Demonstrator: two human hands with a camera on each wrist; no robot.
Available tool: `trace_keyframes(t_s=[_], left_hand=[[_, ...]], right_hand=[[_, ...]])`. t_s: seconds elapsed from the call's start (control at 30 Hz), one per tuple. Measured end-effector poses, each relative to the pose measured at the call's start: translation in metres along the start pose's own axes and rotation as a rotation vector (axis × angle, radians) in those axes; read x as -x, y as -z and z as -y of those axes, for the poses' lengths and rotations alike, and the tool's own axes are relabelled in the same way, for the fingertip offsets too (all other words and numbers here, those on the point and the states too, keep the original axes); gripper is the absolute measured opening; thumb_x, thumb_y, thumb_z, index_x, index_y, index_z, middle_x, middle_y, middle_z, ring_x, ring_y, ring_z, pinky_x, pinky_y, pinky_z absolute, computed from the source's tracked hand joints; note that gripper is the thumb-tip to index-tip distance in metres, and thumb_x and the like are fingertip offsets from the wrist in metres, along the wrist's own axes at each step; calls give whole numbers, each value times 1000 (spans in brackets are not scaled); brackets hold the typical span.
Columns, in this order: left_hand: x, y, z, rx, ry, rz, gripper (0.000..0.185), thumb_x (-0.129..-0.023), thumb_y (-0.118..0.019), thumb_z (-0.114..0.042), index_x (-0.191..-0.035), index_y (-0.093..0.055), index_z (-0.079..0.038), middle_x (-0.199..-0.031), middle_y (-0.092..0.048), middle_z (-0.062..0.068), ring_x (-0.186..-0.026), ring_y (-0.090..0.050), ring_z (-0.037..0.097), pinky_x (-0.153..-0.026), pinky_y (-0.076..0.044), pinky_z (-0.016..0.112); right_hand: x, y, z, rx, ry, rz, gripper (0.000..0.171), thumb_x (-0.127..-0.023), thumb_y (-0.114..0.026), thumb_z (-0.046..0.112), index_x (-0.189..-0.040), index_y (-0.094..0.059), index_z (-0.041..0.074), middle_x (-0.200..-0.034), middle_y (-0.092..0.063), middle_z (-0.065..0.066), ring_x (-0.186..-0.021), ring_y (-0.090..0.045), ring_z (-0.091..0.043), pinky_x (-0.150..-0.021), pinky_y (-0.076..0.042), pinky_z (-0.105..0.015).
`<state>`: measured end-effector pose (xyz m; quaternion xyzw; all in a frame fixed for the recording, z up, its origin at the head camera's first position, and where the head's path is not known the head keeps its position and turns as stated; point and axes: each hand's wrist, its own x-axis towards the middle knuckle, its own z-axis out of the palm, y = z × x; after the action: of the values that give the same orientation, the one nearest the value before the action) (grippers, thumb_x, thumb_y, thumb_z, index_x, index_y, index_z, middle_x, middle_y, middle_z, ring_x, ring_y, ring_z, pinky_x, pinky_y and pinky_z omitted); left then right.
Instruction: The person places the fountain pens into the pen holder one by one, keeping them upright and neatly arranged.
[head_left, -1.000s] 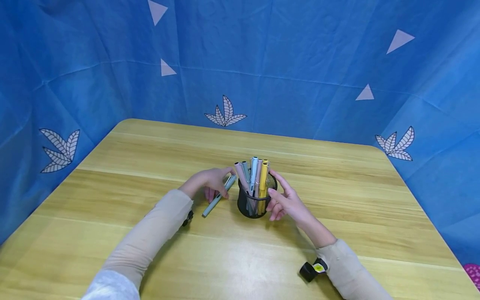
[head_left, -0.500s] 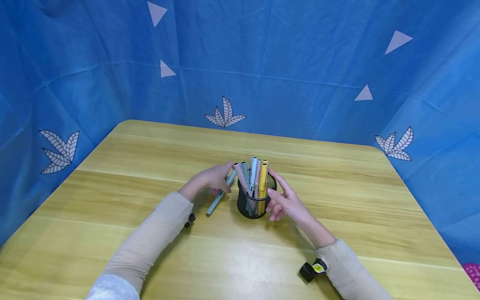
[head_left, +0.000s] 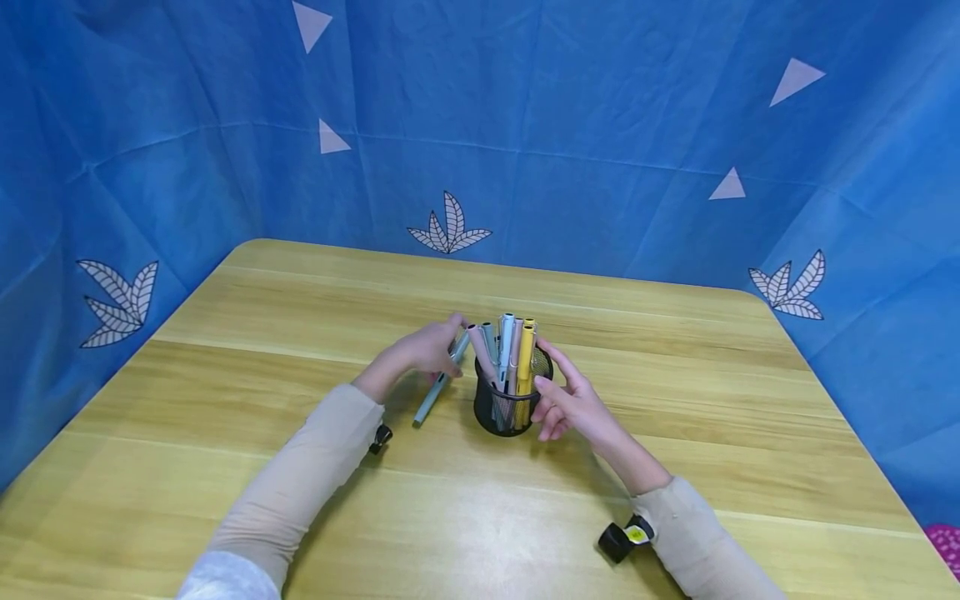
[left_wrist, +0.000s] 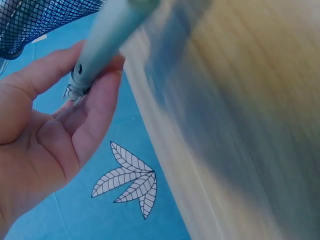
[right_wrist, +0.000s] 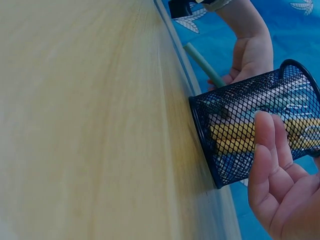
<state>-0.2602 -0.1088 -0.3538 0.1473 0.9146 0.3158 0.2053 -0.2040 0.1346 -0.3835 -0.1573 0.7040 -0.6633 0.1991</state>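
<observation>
While the left hand [head_left: 423,354] grips a pale green pen [head_left: 441,381], the pen tilts.
Right hand [head_left: 573,404], fingers relaxed, touches the black mesh cup [head_left: 507,406] at 3 o'clock; no writing shows.

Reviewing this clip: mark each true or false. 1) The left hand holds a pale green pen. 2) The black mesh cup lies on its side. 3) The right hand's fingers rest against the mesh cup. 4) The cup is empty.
1) True: the left hand pinches the pale green pen.
2) False: the black wire-mesh pen cup stands upright on the light wooden table.
3) True: the right hand touches the cup's side with straight fingers.
4) False: several pens stand in it, including a yellow pen.
</observation>
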Motion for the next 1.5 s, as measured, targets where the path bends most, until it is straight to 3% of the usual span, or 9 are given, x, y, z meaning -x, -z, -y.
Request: trace_keyframes(t_s=[0.2, 0.53, 0.87, 1.07, 1.27, 1.5], left_hand=[[1, 1, -2, 25, -44, -36, 72, -75, -69, 1, -131, -24, -8, -78, -48, 13, -56, -56, 31, -51, -51, 37], [5, 5, -2, 107, -130, -81, 75, -76, -67, 3, -139, -28, -12, -99, -47, 17, -53, -54, 25, -53, -51, 40], [9, 9, -4, 150, -171, -122, 64, -78, -65, 2, -135, -40, -13, -93, -53, 13, -57, -52, 20, -53, -50, 37], [10, 13, -3, 190, -209, -147, 60, -79, -64, 2, -134, -41, -10, -88, -53, 13, -53, -52, 19, -55, -50, 43], [16, 20, -4, 241, -235, -186, 56, -82, -62, 0, -132, -42, -13, -93, -51, 16, -57, -57, 20, -59, -50, 49], [18, 24, -6, 276, -241, -210, 54, -83, -61, 0, -132, -43, -14, -96, -51, 16, -61, -59, 23, -60, -51, 46]], right_hand=[[0, 0, 0, -3, -6, -7, 60, -95, -45, 25, -144, -11, 28, -67, -58, -21, -46, -57, -20, -45, -48, -31], [1, 0, 1, -8, -7, -10, 60, -94, -45, 26, -144, -11, 28, -68, -58, -24, -46, -57, -20, -45, -48, -31], [0, 0, 0, -20, -11, -13, 60, -94, -45, 26, -144, -12, 29, -68, -58, -25, -46, -57, -20, -44, -47, -29], [0, 0, -1, -14, -7, -13, 59, -94, -45, 26, -144, -12, 29, -69, -57, -27, -46, -57, -20, -44, -47, -29], [0, 0, -1, -13, -5, -10, 60, -95, -45, 26, -144, -11, 28, -70, -56, -29, -46, -57, -20, -44, -47, -30], [0, -1, -1, -9, 4, -5, 60, -95, -44, 26, -144, -10, 28, -69, -57, -27, -46, -57, -20, -44, -47, -30]])
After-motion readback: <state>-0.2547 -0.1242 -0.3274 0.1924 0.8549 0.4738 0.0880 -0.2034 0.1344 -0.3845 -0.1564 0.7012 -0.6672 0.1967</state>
